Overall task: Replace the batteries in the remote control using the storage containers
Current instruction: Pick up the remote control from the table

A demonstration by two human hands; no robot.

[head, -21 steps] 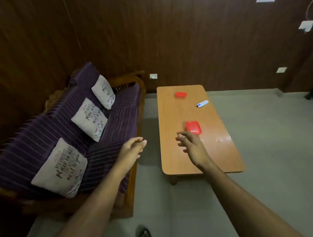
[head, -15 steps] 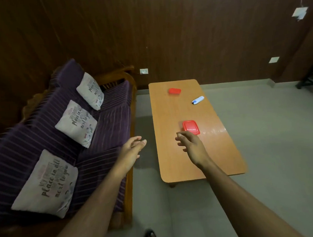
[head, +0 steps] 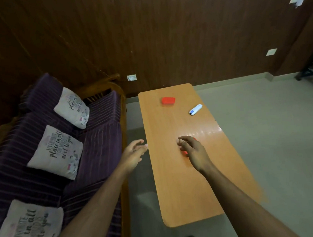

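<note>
Red shows only as slivers now: your right hand (head: 192, 149) has moved forward over the near container (head: 185, 152), which half a second ago lay fully in view just past your fingertips. The fingers curl loosely downward above it, thumb and forefinger close together; you cannot tell from here whether they touch the container or grip it. Your left hand (head: 135, 153) stays open and relaxed, fingers lightly spread, holding nothing, and now sits at the left edge of the table (head: 177, 187) rather than over the gap beside it. The table fills more of the view than before, so you have stepped closer. The far container (head: 168, 100) rests, lid on, near the far end, and the white remote (head: 195, 109) lies untouched to its right by the table's right edge, well apart from both hands. The purple sofa (head: 101, 140) with its printed cushions (head: 56, 153) runs along your left.
</note>
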